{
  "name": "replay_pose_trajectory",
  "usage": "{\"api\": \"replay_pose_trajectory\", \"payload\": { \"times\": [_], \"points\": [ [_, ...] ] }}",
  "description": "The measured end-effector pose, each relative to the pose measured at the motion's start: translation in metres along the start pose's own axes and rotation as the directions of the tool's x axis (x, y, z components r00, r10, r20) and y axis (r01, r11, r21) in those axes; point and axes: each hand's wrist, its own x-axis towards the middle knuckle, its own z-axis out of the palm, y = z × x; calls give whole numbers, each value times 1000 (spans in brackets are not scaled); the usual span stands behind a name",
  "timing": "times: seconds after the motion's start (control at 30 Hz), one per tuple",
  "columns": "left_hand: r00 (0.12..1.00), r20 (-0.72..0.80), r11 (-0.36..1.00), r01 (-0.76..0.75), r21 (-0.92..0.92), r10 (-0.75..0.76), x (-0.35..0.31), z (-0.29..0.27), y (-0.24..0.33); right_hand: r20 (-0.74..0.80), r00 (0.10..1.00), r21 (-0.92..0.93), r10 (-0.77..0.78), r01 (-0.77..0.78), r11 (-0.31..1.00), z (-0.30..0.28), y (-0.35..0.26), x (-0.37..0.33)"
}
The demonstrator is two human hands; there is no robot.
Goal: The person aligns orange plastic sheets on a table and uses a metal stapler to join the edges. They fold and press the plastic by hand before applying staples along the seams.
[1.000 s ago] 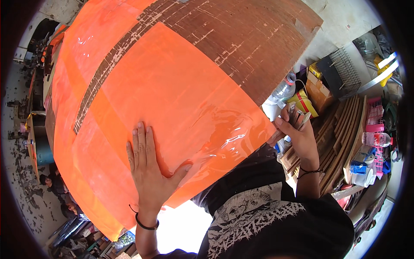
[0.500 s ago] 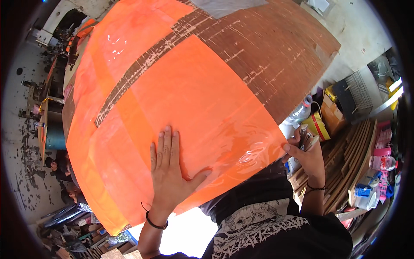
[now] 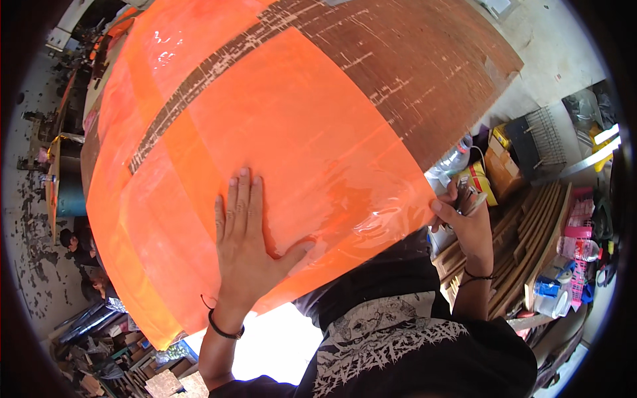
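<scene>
Scuffed brown board (image 3: 431,73) spans upper right; flat left hand (image 3: 249,255) steadies orange sheet (image 3: 298,126), right hand (image 3: 470,229) apparently pinching its corner to control it.

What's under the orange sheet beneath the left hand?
Beyond the upper-right edge of the orange sheet, a scuffed brown board shows. Directly underneath, the sheet hides whatever lies there, so that cannot be seen.

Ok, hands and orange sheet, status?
Left hand flat on orange sheet. Right hand at its corner, gripping small object, kind unclear. Glossy ripples between hands.
</scene>
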Motion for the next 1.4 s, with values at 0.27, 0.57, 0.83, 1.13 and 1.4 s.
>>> {"api": "replay_pose_trajectory", "payload": {
  "times": [0.27, 0.57, 0.83, 1.13, 1.4],
  "points": [
    [1000, -15, 1000, 7, 14, -7, -4, 5, -2, -4, 1000, 77, 6, -6, 997, -3, 1, -4],
    [1000, -12, 1000, 12, -7, -12, -5, 5, -4, 5, 1000, -5, -14, 14, 1000, -3, 8, -4],
    [1000, -19, 1000, 12, -3, -12, -7, 7, -9, 4, 997, -35, -79, 79, 996, 8, 13, -4],
    [947, 139, 858, -192, -476, 290, -54, -60, 31, -14, 998, -2, -63, 63, 998, 2, 12, -7],
    [975, 223, 34, 223, -974, -1, -90, 89, 91, 14, 998, -1, -63, 63, 998, 8, 8, -8]
  ]
}}
